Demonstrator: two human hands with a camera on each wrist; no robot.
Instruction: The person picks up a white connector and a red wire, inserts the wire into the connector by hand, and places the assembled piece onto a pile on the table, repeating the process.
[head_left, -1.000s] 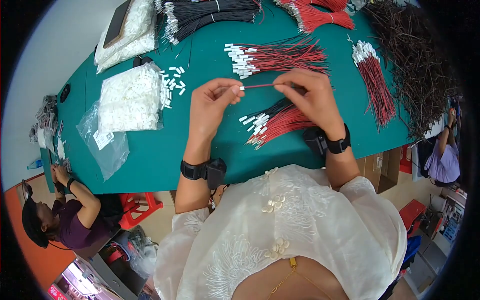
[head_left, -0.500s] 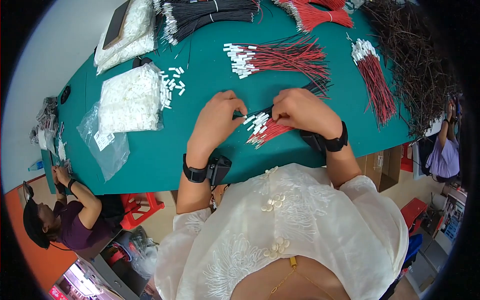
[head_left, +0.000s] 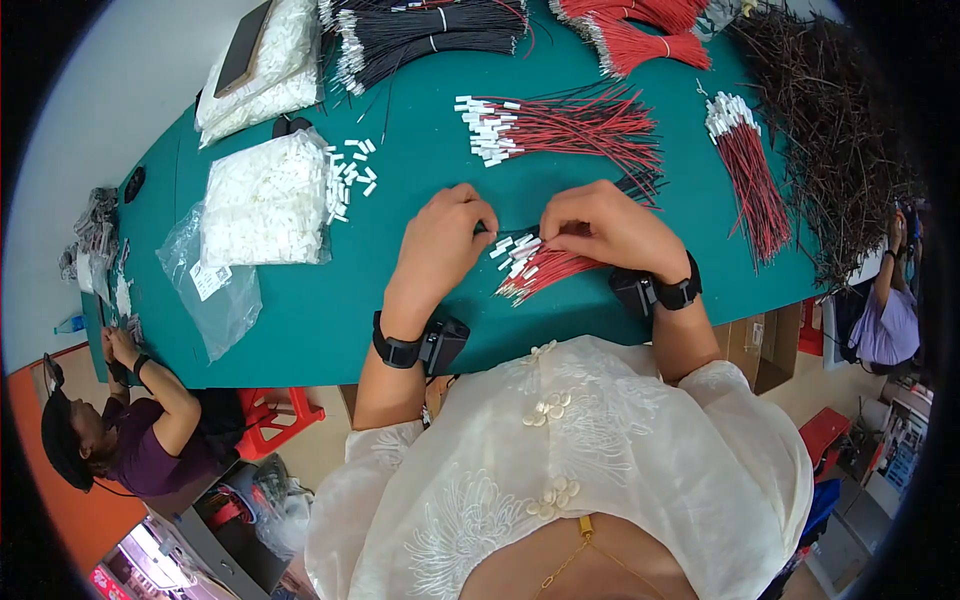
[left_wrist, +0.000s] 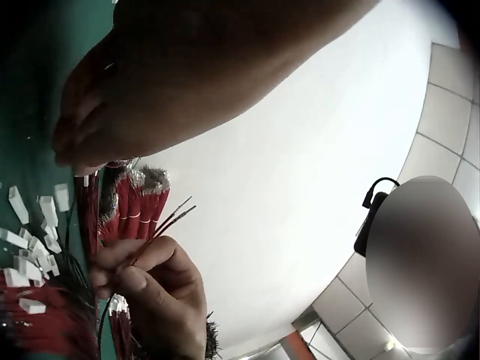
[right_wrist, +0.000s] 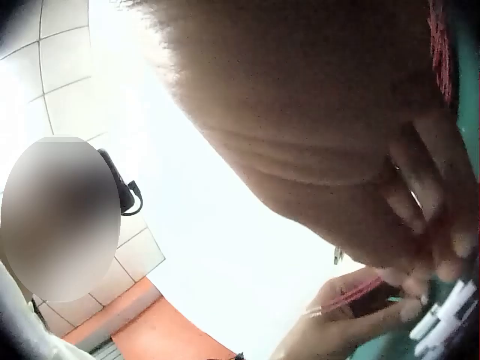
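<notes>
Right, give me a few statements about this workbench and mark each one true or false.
The left hand and the right hand are both at the red and black wires. True.
The bag of white connectors lies on the right hand's side. False: it lies on the left hand's side.
The table is green. True.
The right hand is empty. False: it pinches some of those wires.
The black wire bundle lies nearest the person. False: it lies at the far edge.
</notes>
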